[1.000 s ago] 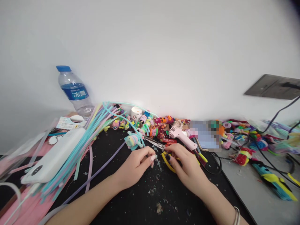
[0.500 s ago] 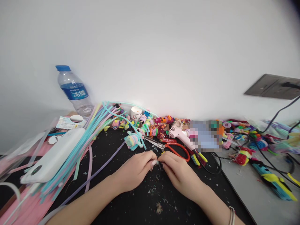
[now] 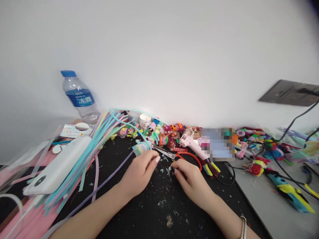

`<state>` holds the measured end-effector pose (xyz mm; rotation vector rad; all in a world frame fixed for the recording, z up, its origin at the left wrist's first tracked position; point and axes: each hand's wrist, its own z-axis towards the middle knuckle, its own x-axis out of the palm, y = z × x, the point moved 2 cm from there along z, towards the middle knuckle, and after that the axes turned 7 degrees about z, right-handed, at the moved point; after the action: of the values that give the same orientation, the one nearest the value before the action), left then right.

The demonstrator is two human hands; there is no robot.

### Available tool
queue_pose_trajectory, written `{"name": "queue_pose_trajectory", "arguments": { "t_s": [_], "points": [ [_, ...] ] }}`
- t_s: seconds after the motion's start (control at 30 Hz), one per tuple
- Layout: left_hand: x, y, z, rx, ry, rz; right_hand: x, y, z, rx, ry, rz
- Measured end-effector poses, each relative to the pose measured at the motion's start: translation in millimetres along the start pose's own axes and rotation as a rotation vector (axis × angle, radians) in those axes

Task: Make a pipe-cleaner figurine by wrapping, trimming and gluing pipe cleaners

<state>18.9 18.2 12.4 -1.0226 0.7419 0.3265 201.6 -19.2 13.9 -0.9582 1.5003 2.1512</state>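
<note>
My left hand [image 3: 141, 171] is at the lower edge of a pastel striped figure [image 3: 141, 148] made of fuzzy pipe cleaner. Its thumb lies near the forefinger, and the other fingertips are hidden, so I cannot tell whether it grips the figure. A small black piece [image 3: 172, 169], with something whitish at its edge, is pinched between thumb and fingers of my right hand [image 3: 190, 181]. Just beyond both hands lie scissors [image 3: 190, 156] with red handles, blades pointing left. Behind the scissors rests a pink glue gun [image 3: 195, 144].
Pastel pipe cleaners [image 3: 82, 159] and a white phone [image 3: 58, 166] occupy the left side. A water bottle [image 3: 81, 96] stands by the wall. Several colourful fuzzy figures line the back around a paper cup [image 3: 145, 121]. Black cables [image 3: 233, 177] run at right. Scraps litter the black mat [image 3: 149, 212].
My hands have parted. The left has let go of the small piece and moved left towards the striped figure. My right hand has stayed nearly in place, holding the black piece.
</note>
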Motion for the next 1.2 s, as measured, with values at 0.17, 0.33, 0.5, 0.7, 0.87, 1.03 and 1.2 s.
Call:
{"name": "queue_pose_trajectory", "arguments": {
  "t_s": [0.17, 0.33, 0.5, 0.7, 0.87, 1.03, 1.2],
  "points": [
    [-14.0, 20.9, 8.8, -0.015, -0.305, 0.468, -0.6, -1.8, -0.6, -0.042, 0.018, -0.126],
    [-11.7, 36.9, 12.6, -0.147, -0.157, 0.667, 1.0, 0.4, -2.4, -0.105, 0.093, -0.227],
    [-8.3, 35.0, 11.1, -0.166, -0.169, 0.648, 3.8, 0.7, 0.2, -0.095, 0.059, -0.24],
    [-9.6, 25.0, 9.2, -0.137, -0.253, 0.662, 13.2, 1.4, 9.2, -0.11, 0.071, -0.267],
    [-13.9, 13.6, 6.4, 0.095, -0.363, 0.519, 16.7, -0.7, 11.7, -0.132, 0.037, -0.242],
    [1.3, 11.4, 3.0, 0.276, 0.064, 0.244, 18.3, -9.8, 11.5, -0.14, -0.083, -0.138],
    [10.1, 16.5, 1.2, 0.212, 0.233, 0.212, 17.3, -16.1, 10.2, -0.115, -0.122, -0.105]
  ]
}}
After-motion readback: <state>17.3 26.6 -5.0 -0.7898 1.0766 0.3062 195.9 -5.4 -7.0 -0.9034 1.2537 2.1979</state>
